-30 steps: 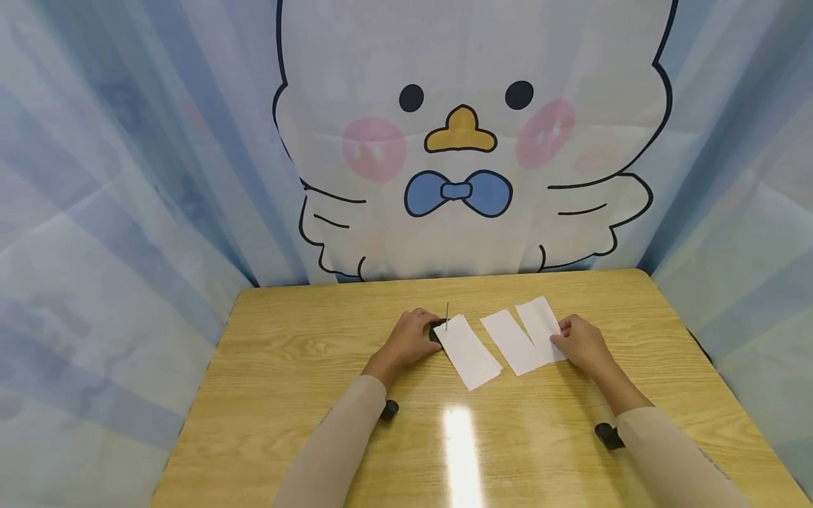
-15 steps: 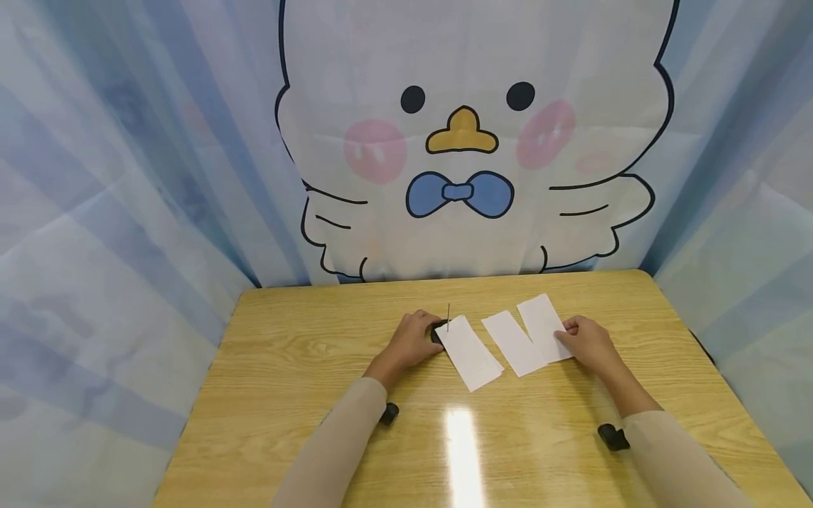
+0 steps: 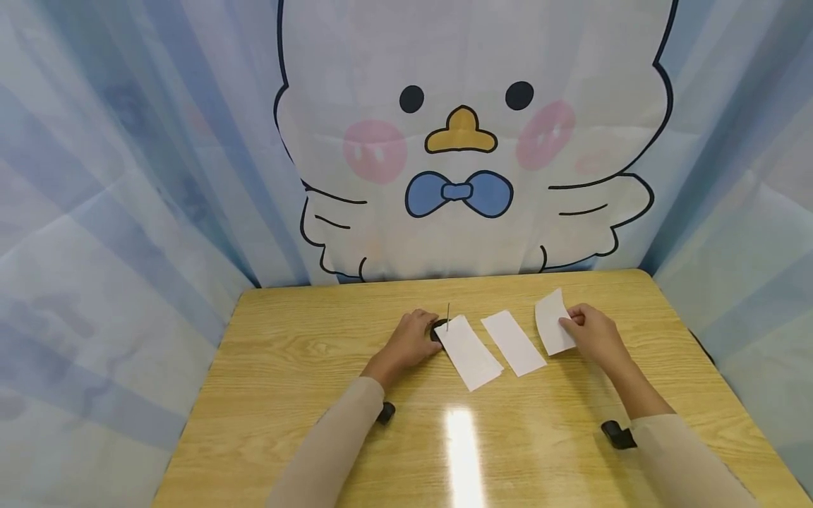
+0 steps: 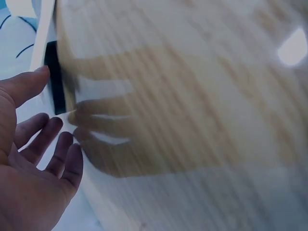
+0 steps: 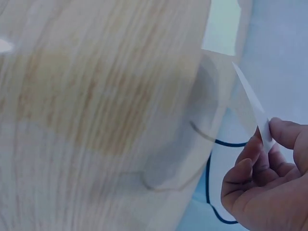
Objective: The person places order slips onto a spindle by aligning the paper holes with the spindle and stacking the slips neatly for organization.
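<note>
In the head view my left hand [image 3: 409, 340] holds the black base [image 3: 437, 330] of a paper spike by its edge. The spike's thin rod [image 3: 447, 314] stands upright. A few white paper slips [image 3: 468, 356] lie over the base at the rod's foot, their edges slightly offset. My right hand [image 3: 593, 335] pinches a single white slip [image 3: 551, 324] between thumb and fingers. That slip is lifted off the table and bends a little. The left wrist view has my thumb [image 4: 31, 86] against the black base, fingers on its other side.
Another white paper piece [image 3: 513, 343] lies flat between the spike and my right hand. The wooden table [image 3: 305, 437] ends at a back edge before a curtain [image 3: 457, 240] with a cartoon bird. Light glares off the table's front middle.
My right hand has lifted its slip and drawn it right, away from the piece it overlapped. The left hand has stayed at the spike's base.
</note>
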A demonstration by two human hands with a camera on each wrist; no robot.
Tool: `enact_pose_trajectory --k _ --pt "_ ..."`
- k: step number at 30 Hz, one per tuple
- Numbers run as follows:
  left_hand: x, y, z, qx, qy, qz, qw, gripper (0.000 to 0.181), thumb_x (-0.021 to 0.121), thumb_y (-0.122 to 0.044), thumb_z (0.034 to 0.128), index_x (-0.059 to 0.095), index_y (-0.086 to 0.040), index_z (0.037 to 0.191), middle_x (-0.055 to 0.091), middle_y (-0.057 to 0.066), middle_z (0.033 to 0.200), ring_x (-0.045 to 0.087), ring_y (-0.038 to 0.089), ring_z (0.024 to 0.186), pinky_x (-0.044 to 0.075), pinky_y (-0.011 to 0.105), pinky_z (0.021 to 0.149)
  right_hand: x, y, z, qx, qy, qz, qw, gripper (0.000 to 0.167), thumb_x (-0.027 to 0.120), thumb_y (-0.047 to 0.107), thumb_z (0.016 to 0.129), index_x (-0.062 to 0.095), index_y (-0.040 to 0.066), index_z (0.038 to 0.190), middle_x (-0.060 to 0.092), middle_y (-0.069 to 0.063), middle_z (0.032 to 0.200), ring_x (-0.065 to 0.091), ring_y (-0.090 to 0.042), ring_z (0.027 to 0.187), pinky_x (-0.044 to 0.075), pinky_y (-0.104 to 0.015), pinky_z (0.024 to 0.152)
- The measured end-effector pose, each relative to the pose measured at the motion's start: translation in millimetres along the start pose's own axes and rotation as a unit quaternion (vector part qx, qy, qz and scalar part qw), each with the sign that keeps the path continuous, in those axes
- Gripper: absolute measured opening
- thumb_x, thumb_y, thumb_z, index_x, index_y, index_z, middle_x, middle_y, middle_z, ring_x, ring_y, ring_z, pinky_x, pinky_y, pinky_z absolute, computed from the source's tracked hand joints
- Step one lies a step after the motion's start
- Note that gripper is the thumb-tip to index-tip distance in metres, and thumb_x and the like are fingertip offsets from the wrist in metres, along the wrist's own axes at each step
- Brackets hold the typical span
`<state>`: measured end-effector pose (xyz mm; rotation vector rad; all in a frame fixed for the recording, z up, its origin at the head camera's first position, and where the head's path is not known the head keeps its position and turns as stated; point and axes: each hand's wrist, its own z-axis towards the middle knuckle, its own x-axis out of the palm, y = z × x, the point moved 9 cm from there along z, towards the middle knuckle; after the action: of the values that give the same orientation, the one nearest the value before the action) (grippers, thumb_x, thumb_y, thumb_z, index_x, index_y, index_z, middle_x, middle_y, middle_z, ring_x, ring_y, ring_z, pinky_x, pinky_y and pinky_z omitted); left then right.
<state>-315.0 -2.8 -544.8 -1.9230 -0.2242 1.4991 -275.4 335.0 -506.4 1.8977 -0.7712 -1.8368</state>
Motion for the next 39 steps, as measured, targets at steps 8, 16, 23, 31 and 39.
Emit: enact_pose_trajectory --k 8,16,23,31,39 --pt "-20.1 -2.9 -4.2 -0.013 0.005 -0.083 0.9964 0.058 0.065 -0.027 0.1031 0.046 -0.010 0.155 0.056 0.012 0.143 0.055 0.031 0.131 0.051 0.047 0.105 -11.5 19.4 -4.5 -0.016 -0.011 0.015 0.9997 0.040 0.057 0.028 0.107 0.058 -0.008 0.127 0.064 -0.027 0.116 0.062 -0.038 0.105 0.053 -0.041 0.082" --pt "-53.9 -20.1 -10.9 0.021 -0.043 -0.103 0.9935 0.054 0.065 -0.030 0.1037 0.051 -0.010 0.152 0.061 0.012 0.138 0.060 0.032 0.122 0.055 0.048 0.096 -23.7 52.2 -11.6 -0.054 -0.031 0.023 0.9978 0.038 0.060 0.027 0.106 0.060 -0.006 0.125 0.066 -0.024 0.113 0.064 -0.038 0.106 0.054 -0.042 0.083" --pt "-79.8 -44.6 -17.1 0.060 -0.078 -0.103 0.9899 0.051 0.061 -0.032 0.1055 0.052 -0.010 0.151 0.063 0.012 0.136 0.061 0.032 0.120 0.054 0.048 0.096 -28.5 79.3 -20.5 -0.069 -0.032 0.030 0.9966 0.035 0.061 0.027 0.106 0.062 -0.003 0.123 0.067 -0.019 0.110 0.064 -0.033 0.101 0.051 -0.028 0.074" --pt "-97.2 -73.2 -17.6 0.104 -0.096 -0.102 0.9847 0.047 0.059 -0.032 0.1068 0.055 -0.009 0.148 0.066 0.010 0.134 0.062 0.028 0.122 0.053 0.045 0.100 -26.1 111.8 -31.4 -0.096 -0.024 0.054 0.9936 0.030 0.065 0.023 0.104 0.063 -0.001 0.122 0.068 -0.017 0.106 0.064 -0.031 0.100 0.050 -0.022 0.069" --pt "-105.1 -94.1 -15.9 0.123 -0.097 -0.118 0.9806 0.049 0.059 -0.032 0.1067 0.055 -0.005 0.148 0.063 0.015 0.139 0.061 0.030 0.124 0.053 0.045 0.101 -18.3 136.5 -37.0 -0.126 -0.012 0.079 0.9887 0.025 0.065 0.020 0.104 0.064 0.000 0.119 0.067 -0.016 0.105 0.063 -0.027 0.095 0.051 -0.023 0.075"
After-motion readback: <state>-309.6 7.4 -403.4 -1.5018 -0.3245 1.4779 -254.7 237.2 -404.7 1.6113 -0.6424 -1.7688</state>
